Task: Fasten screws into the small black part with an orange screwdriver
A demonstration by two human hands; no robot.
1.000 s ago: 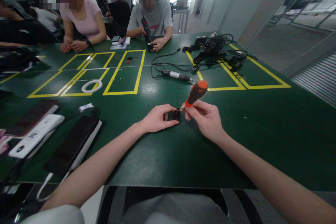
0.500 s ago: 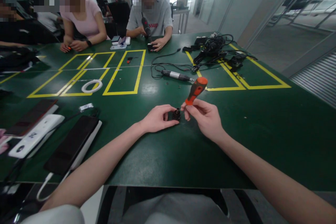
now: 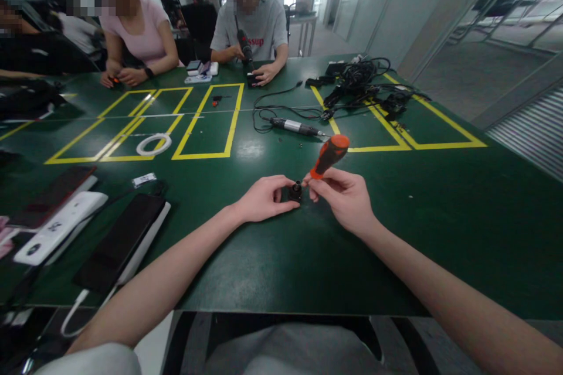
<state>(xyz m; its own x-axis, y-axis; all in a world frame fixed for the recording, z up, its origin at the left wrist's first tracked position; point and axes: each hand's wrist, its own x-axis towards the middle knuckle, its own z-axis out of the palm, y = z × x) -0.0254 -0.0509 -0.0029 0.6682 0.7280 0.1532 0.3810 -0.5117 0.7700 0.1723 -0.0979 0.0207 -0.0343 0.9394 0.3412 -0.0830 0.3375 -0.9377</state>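
My left hand (image 3: pixel 267 198) rests on the green table and pinches a small black part (image 3: pixel 295 193) with a round, metallic-looking top between thumb and fingers. Close on its right, my right hand (image 3: pixel 341 193) grips a screwdriver (image 3: pixel 329 156) with an orange and dark handle. The handle leans up and to the right, its butt end away from the black part. The screwdriver's tip is by the top of the part, too small to tell whether it touches.
Beyond my hands lies a corded electric screwdriver (image 3: pixel 295 127), with tangled black cables (image 3: pixel 358 85) behind it. A white ring (image 3: pixel 153 144), a phone (image 3: pixel 121 240) and a white power strip (image 3: pixel 61 227) are to the left. Across the table a person in grey (image 3: pixel 250 29) holds a power tool.
The screwdriver's handle has tipped slightly further right and down in my right hand. My left hand and the black part have stayed in place.
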